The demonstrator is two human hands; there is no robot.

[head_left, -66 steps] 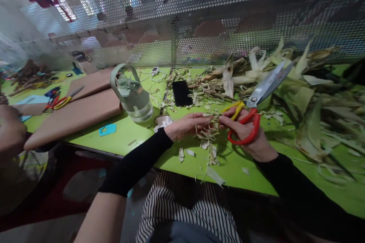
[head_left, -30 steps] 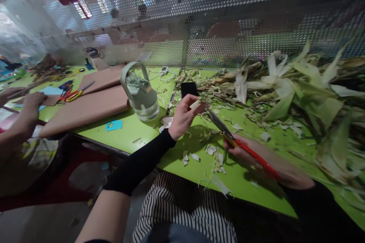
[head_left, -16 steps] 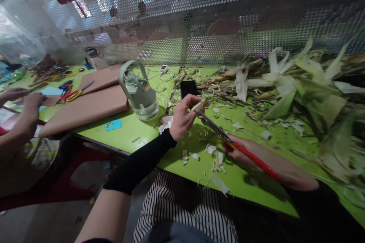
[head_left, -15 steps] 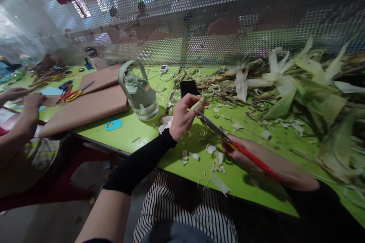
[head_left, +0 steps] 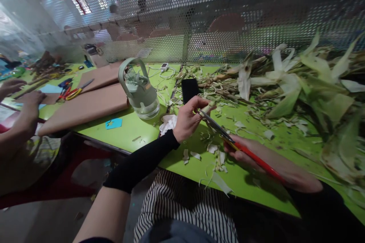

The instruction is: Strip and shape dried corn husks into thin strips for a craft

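Observation:
In front of me, my left hand [head_left: 190,117] is closed with its fingertips pinching a short, pale green piece of corn husk [head_left: 207,108]. My right hand [head_left: 251,155] is wrapped around a pair of red-handled shears [head_left: 259,163]. Their grey blades point up and left, and the tips reach the husk just beside my left fingers. Whether the blades are cutting into it I cannot tell. Loose husk scraps [head_left: 212,149] lie on the green table [head_left: 176,159] below both hands.
A large heap of corn husks [head_left: 308,91] spreads over the right side. Beyond my left hand lie a black phone [head_left: 189,89] and a green-lidded bottle [head_left: 142,95]. Brown paper [head_left: 88,108] and scissors [head_left: 76,93] are further left, near another person's hands [head_left: 31,100].
My left hand has shifted slightly right and down with the husk piece, showing more of the phone. The shears stay close beside it. The other person's hands have moved a little.

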